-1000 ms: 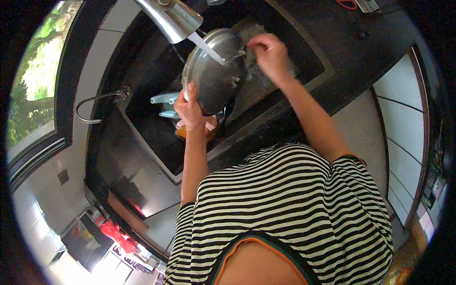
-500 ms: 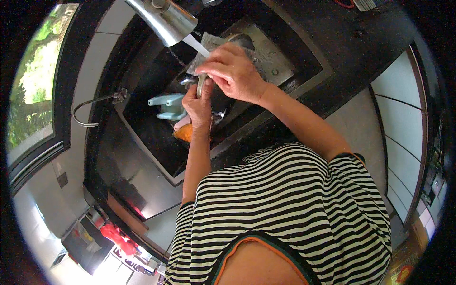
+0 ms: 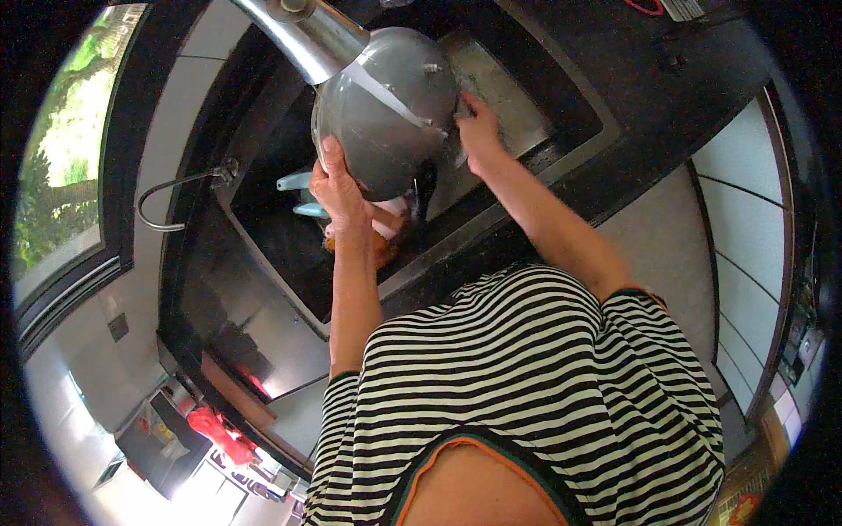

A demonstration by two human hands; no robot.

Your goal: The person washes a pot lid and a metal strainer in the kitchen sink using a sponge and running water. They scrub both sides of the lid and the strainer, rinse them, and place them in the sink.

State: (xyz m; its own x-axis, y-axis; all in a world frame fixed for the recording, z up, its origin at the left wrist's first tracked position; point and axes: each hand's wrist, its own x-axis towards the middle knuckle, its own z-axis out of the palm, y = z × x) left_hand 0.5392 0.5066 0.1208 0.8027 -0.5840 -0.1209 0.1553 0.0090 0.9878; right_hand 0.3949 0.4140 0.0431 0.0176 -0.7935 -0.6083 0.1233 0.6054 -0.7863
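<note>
My left hand [image 3: 338,188] grips the near-left rim of a round grey metal pan or lid [image 3: 377,131], thumb on its face. It is tilted up under the faucet [image 3: 320,39], and a stream of water runs across its smooth surface. Two small bright spots like rivets show towards its right side. My right hand [image 3: 478,131] is at its right edge, fingers curled round something dark, blurred and partly hidden. Below my left hand, light blue handles [image 3: 303,181] and an orange item [image 3: 383,252] lie in the dark sink [image 3: 272,263].
A metal drainboard or tray [image 3: 509,96] lies in the sink's right part. A thin curved spout [image 3: 153,210] stands on the left. The dark counter [image 3: 640,96] runs along the right, with a window [image 3: 74,149] at far left.
The round grey piece has turned from edge-on to show its broad face. My right hand has moved right and down, away from my left. The grey cloth seen earlier is out of sight.
</note>
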